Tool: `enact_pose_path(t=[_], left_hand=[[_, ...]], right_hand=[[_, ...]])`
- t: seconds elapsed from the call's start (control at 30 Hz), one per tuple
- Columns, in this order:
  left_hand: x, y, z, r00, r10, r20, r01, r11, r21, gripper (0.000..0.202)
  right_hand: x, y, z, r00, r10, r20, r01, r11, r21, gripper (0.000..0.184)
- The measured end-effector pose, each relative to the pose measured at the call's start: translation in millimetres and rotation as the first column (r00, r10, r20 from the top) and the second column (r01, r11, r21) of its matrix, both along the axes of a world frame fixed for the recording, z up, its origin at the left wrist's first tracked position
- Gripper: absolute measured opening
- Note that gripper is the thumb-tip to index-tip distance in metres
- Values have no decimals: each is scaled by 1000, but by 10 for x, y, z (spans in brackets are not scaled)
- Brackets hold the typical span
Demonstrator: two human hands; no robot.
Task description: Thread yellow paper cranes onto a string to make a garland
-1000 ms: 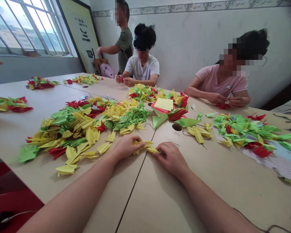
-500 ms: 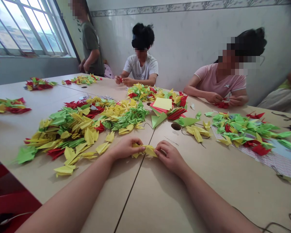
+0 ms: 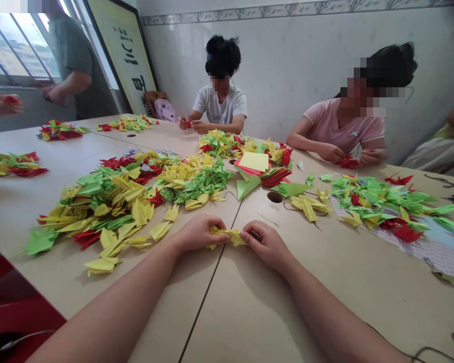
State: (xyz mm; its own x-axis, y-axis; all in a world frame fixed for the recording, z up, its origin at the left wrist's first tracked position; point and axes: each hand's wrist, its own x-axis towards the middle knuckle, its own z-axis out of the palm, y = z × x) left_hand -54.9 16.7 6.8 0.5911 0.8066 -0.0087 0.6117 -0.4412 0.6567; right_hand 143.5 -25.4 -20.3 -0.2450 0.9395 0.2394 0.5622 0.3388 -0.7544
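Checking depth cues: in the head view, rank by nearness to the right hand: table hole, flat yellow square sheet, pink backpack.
From the right hand:
1. Table hole, just beyond it.
2. Flat yellow square sheet, mid-table on red sheets.
3. Pink backpack, far left by the wall.

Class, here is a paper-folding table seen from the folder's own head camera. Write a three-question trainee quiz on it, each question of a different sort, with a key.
1. True or false: the left hand and right hand both pinch one yellow folded paper.
2. The flat yellow sheet lies on: A) red sheets B) a green tray C) bare table.
3. What colour is the paper in the hands of the person in the pink shirt?

Key: 1 true; 2 A; 3 red.
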Motion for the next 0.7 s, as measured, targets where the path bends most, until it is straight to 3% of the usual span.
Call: enact_pose_path(t=[0.17,0.27,0.33,0.5,0.7], left_hand=[[6,-12,-20,998,-23,50,23,1000,-10,25],[17,-29,-8,995,-77,70,80,996,-31,27],[19,-25,-3,995,-72,68,74,997,-34,30],[-46,83,-31,975,203,89,-206,979,15,36],[-194,237,-110,858,495,137,-508,858,76,43]], right_hand=[[-23,-40,13,999,50,-5,-50,999,21,27],[-48,-59,16,994,90,66,-91,996,25,13],[-53,-57,9,997,76,8,-75,997,-17,10],[-2,-5,-28,974,-68,-216,47,994,-103,20],[113,-23,20,967,-202,-157,157,953,-260,27]])
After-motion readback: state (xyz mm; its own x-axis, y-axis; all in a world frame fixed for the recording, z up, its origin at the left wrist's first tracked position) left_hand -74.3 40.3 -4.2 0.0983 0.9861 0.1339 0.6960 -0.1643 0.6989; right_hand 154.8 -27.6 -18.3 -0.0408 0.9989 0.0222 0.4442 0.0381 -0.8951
